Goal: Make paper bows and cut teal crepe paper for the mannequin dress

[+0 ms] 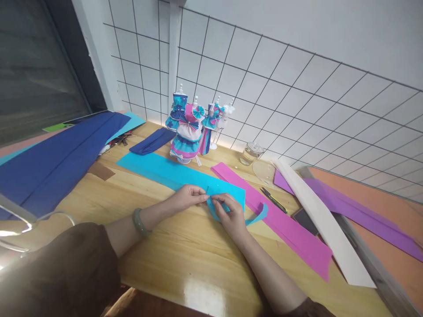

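Note:
My left hand (187, 197) and my right hand (231, 211) meet over a small piece of turquoise paper (218, 210) near the middle of the wooden table (158, 246). Both hands pinch the piece, fingertips almost touching, and a thin needle-like point (207, 190) sticks up between them. A curled turquoise strip (259, 215) trails to the right of my right hand. The piece lies at the near end of a long turquoise sheet (165, 171). A green bangle (139, 222) is on my left wrist.
A pink sheet (287, 229) lies to the right, with scissors (272, 200) on it. Farther right are a white strip (324, 224), purple paper (363, 215) and an orange board (390, 246). Small dress mannequins (190, 130) stand at the back, a glass jar (250, 154) beside them. Dark blue fabric (56, 158) covers the left.

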